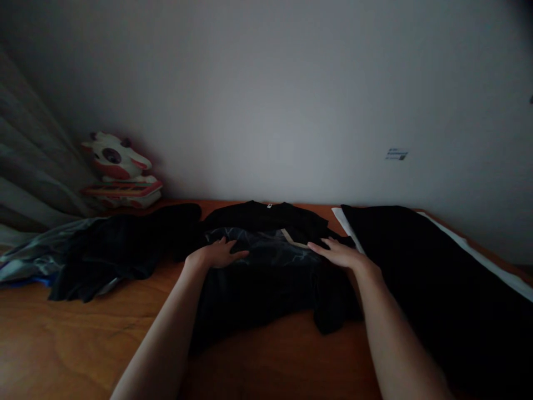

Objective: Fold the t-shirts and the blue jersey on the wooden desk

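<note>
A dark garment with a pale streaked print (266, 244) lies in front of me on the wooden surface, its lower part (258, 289) plain black and uneven. My left hand (219, 253) rests on its left side, palm down with fingers spread. On the right side my right hand (336, 252) lies the same way, its fingers near a light strip (293, 240) on the cloth. Just beyond, a black top (266, 215) is laid out with a small white label at its neck. Dim light hides the folds and where one cloth ends and another starts.
Crumpled dark and grey clothes (120, 244) are heaped on the left. A black cloth over white material (433, 266) stretches along the right. A cow-shaped toy keyboard (122, 172) stands in the back left corner beside a curtain (37, 150). The wall (275, 100) closes off the back.
</note>
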Demonstrator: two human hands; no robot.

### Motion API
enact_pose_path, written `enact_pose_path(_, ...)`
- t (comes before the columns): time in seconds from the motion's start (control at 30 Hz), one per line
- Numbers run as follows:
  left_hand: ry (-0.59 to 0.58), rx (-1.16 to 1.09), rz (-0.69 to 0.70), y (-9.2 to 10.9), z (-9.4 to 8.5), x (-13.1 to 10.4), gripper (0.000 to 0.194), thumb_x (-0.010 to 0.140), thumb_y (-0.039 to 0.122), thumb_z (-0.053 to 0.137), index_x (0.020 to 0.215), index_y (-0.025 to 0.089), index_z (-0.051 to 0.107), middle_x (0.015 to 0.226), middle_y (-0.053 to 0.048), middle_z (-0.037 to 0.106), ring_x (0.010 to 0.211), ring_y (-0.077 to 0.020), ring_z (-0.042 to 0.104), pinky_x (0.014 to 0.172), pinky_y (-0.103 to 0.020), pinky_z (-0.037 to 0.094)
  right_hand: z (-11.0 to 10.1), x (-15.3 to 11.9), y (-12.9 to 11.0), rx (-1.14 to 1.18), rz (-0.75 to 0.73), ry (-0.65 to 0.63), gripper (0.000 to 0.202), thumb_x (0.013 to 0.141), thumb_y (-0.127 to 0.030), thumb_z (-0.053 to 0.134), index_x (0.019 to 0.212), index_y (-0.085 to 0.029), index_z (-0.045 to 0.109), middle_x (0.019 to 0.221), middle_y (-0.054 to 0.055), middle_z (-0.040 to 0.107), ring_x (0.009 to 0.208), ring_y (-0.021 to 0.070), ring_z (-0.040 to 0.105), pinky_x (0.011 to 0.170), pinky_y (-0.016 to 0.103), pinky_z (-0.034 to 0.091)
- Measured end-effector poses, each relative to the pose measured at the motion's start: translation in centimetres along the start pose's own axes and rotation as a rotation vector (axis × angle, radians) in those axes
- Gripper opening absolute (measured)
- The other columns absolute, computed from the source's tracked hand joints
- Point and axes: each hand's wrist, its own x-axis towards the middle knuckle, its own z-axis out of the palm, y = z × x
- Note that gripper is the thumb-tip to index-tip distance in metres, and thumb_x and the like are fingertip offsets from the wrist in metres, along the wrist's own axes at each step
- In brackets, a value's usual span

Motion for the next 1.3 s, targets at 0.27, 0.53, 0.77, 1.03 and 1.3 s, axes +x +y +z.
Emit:
enact_pose_path(0.27, 0.022, 0.092, 0.056, -0.9, -0.2, 1.0, 0.074, 0.087, 0.058, 0.059, 0.146, 0.015, 0.055, 0.159, -0.022, 0.044, 0.149, -0.0376, 0.037, 0.115, -0.043, 0.036, 0.3, 1.3, 2.1, -0.079, -0.129, 0.257, 0.046, 0.085, -0.048, 0.073, 0.122, -0.020, 0.072, 0.132, 0.017, 0.067, 0.126, 0.0344, 0.061, 0.107, 0.045, 0.045)
enact_pose_path(0.53, -0.341, -0.067, 0.371, 5.8, -3.3, -3.1, 0.051, 0.078, 0.064, 0.069, 0.106, 0.021, 0.071, 0.105, -0.007, 0.078, 0.097, -0.0256, 0.072, 0.080, -0.029, 0.051, -0.6, 1.2, 2.6, 0.107, -0.114, 0.219, 0.024, 0.084, -0.030, 0.073, 0.107, -0.020, 0.076, 0.103, 0.011, 0.077, 0.094, 0.0237, 0.073, 0.084, 0.031, 0.053)
enact_pose_path(0.77, -0.337, 0.191, 0.464, 8.8, -1.9, -5.0, 0.066, 0.060, 0.044, 0.088, 0.120, 0.021, 0.070, 0.124, -0.012, 0.071, 0.108, -0.0334, 0.069, 0.086, -0.035, 0.053, -2.8, 0.2, 3.3, 0.252, -0.117, 0.097, 0.015, 0.085, -0.028, 0.068, 0.095, -0.021, 0.077, 0.098, 0.008, 0.079, 0.092, 0.0223, 0.074, 0.079, 0.029, 0.055)
enact_pose_path(1.03, -0.364, 0.251, 0.522, 9.1, -1.9, -5.3, 0.046, 0.071, 0.026, 0.074, 0.117, 0.018, 0.074, 0.118, -0.012, 0.076, 0.108, -0.0325, 0.071, 0.086, -0.036, 0.055, -4.4, -1.8, 1.6, 0.092, 0.074, 0.140, 0.055, 0.067, -0.049, 0.086, 0.112, -0.020, 0.073, 0.098, 0.012, 0.076, 0.093, 0.0295, 0.073, 0.083, 0.037, 0.056)
enact_pose_path(1.3, -0.347, 0.232, 0.540, 8.9, -1.4, -4.9, 0.043, 0.067, 0.027, 0.075, 0.110, 0.023, 0.076, 0.110, -0.008, 0.078, 0.099, -0.0298, 0.073, 0.078, -0.033, 0.055, -1.6, -1.7, -1.9, 0.339, 0.168, -0.079, 0.018, 0.081, -0.025, 0.076, 0.095, -0.017, 0.070, 0.064, 0.005, 0.071, 0.054, 0.0192, 0.068, 0.054, 0.027, 0.052)
